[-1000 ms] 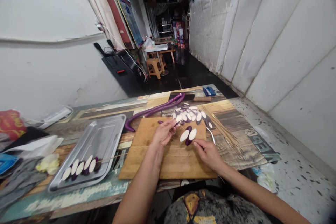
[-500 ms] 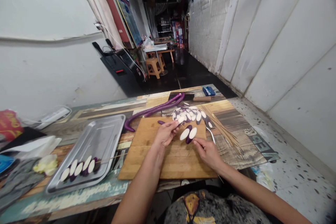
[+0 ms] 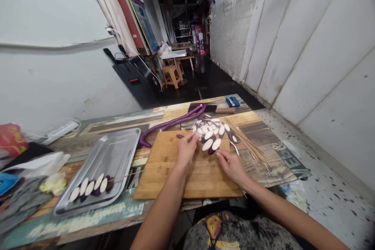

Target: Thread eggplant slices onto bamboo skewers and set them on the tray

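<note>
My right hand pinches the lower end of a thin skewer bearing white, purple-skinned eggplant slices, held above the wooden cutting board. My left hand is closed at the fingertips on an eggplant slice beside the skewer's far end; the fingers partly hide it. Behind both hands lies a heap of loose eggplant slices. On the left, a metal tray holds a filled skewer of eggplant slices.
Whole long eggplants lie behind the board. A wooden-handled knife and a blue box are at the table's far edge. Bare skewers lie on the right. A grey cloth sits at the left.
Both hands have moved slightly up and away, toward the heap. The skewered slices have risen with my right hand and now overlap the heap in view.
</note>
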`<state>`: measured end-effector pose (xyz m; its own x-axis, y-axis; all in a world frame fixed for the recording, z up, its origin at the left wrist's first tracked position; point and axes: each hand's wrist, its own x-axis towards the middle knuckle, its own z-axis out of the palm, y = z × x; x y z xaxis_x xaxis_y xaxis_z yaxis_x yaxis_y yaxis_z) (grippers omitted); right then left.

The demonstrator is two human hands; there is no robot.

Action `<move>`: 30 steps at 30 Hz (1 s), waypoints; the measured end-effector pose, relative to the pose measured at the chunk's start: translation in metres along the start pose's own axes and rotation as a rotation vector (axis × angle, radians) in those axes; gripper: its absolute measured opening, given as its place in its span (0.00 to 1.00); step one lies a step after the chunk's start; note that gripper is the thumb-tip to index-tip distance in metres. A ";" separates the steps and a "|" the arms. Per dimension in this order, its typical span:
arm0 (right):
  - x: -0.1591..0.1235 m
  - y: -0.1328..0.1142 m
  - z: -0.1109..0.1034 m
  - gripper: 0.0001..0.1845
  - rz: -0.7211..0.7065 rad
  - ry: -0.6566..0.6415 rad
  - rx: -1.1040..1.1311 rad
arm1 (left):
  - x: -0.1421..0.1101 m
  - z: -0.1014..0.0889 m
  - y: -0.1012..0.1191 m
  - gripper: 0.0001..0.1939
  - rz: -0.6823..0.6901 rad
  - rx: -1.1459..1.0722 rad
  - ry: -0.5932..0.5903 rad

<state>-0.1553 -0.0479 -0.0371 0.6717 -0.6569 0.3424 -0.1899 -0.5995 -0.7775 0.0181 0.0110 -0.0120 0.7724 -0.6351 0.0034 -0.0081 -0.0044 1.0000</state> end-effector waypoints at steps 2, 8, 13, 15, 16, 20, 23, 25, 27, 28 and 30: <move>-0.001 0.001 0.000 0.16 0.003 0.016 0.007 | 0.007 -0.013 -0.001 0.13 0.174 0.204 0.196; -0.002 0.002 -0.001 0.16 0.049 0.053 0.057 | 0.021 -0.037 -0.002 0.11 0.274 0.537 0.135; -0.002 0.000 0.000 0.16 0.019 0.068 0.062 | 0.010 -0.021 0.000 0.11 0.175 0.797 -0.046; -0.003 -0.001 0.000 0.15 0.009 0.073 0.069 | 0.007 -0.018 0.001 0.09 0.124 0.821 -0.076; -0.003 -0.001 0.000 0.15 0.007 0.072 0.071 | 0.007 -0.018 0.001 0.08 0.102 0.811 -0.075; -0.004 -0.001 0.000 0.15 0.009 0.058 0.057 | 0.009 -0.022 0.000 0.09 0.060 0.768 -0.057; -0.004 -0.001 -0.001 0.15 0.006 0.045 0.040 | 0.010 -0.026 0.001 0.07 0.044 0.789 -0.119; -0.004 -0.001 -0.001 0.15 0.000 0.047 0.039 | 0.010 -0.027 0.001 0.04 0.060 0.809 -0.127; -0.004 0.000 0.000 0.15 -0.009 0.049 0.044 | 0.011 -0.027 0.001 0.06 0.091 0.752 -0.076; -0.004 0.000 0.000 0.15 -0.011 0.045 0.046 | 0.011 -0.027 0.001 0.07 0.096 0.675 -0.052; -0.005 0.001 0.001 0.15 -0.013 0.027 0.057 | 0.012 -0.025 0.001 0.09 0.040 0.380 -0.036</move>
<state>-0.1582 -0.0453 -0.0398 0.6539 -0.6619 0.3665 -0.1398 -0.5818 -0.8013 0.0436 0.0230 -0.0108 0.7438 -0.6675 0.0349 -0.2776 -0.2610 0.9246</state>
